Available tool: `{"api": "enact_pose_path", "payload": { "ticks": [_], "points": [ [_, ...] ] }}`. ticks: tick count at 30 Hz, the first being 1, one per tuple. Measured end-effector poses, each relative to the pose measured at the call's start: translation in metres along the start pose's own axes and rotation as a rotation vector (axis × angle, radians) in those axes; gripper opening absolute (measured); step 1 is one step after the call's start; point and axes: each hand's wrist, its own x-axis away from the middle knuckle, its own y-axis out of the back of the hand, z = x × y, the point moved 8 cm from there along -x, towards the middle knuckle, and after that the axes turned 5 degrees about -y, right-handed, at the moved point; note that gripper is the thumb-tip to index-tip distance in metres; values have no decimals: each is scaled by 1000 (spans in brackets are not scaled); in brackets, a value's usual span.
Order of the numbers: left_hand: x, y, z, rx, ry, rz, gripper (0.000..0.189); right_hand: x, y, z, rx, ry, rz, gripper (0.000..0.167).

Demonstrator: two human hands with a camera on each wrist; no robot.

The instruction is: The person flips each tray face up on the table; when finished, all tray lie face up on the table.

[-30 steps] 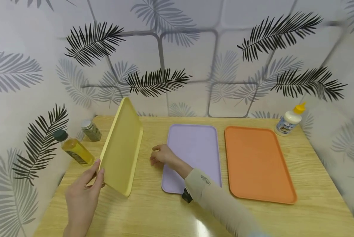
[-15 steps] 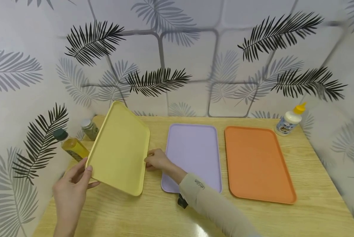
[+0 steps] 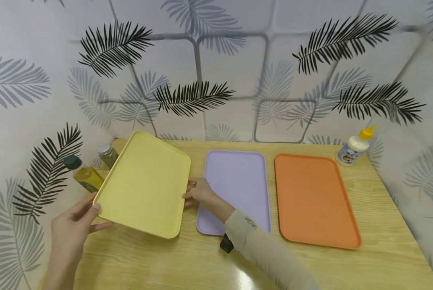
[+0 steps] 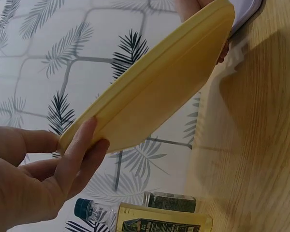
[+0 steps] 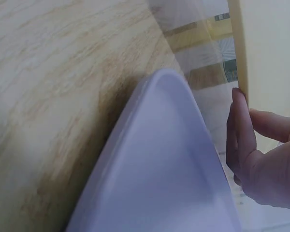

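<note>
A yellow tray (image 3: pixel 143 185) is held tilted over the left part of the table, its left side higher than its right. My left hand (image 3: pixel 71 225) pinches its near left corner, thumb on the upper face. In the left wrist view, the fingers of that left hand (image 4: pixel 53 169) lie under the tray (image 4: pixel 154 96). At the opposite long edge my right hand (image 3: pixel 199 193) pinches the rim. The right wrist view shows the thumb and fingers of the right hand (image 5: pixel 261 150) on either side of the tray's edge (image 5: pixel 244 58).
A lilac tray (image 3: pixel 238 185) lies mid-table under my right forearm, with an orange tray (image 3: pixel 315 201) to its right. An oil bottle (image 3: pixel 87 177) and a spice jar (image 3: pixel 108 155) stand at the left. A white glue bottle (image 3: pixel 354 149) is at the back right corner.
The yellow tray has swung from nearly upright to a flatter tilt. My left hand has moved left and kept its hold; my right hand has taken hold of the right edge.
</note>
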Motion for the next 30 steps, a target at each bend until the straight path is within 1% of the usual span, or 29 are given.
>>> {"api": "enact_pose_path", "payload": {
  "ticks": [2,3,5,7,9,10,13,18,20,22,28,30],
  "points": [
    [-4,-2,0,-25,-17,75,57,1,4,2,-23,10,-6,72],
    [-6,-4,0,-55,-32,114,57,1,7,3,-27,16,-11,72],
    [-9,-7,-1,-141,-59,182,57,2,11,5,-54,25,-15,72],
    [-13,-10,-1,-231,-78,234,57,4,13,5,-67,32,-12,72],
    [-17,-11,-1,-305,-85,278,57,6,15,5,-67,32,-9,72],
    [-20,-12,-1,-331,-77,302,58,7,17,5,-65,31,-9,72],
    [-27,-14,3,-368,-41,376,60,10,20,3,-58,23,-9,71],
    [-39,-21,8,-377,-20,501,59,11,27,0,-66,13,-10,72],
    [-43,-25,11,-381,-15,536,60,12,29,-1,-73,11,-13,72],
    [-47,-27,15,-397,-7,555,60,13,31,-2,-82,13,-16,73],
    [-59,-30,26,-468,-15,560,54,17,33,-6,-97,2,-10,75],
    [-64,-30,30,-482,-1,560,52,18,34,-6,-103,-1,-10,75]
  ]
}}
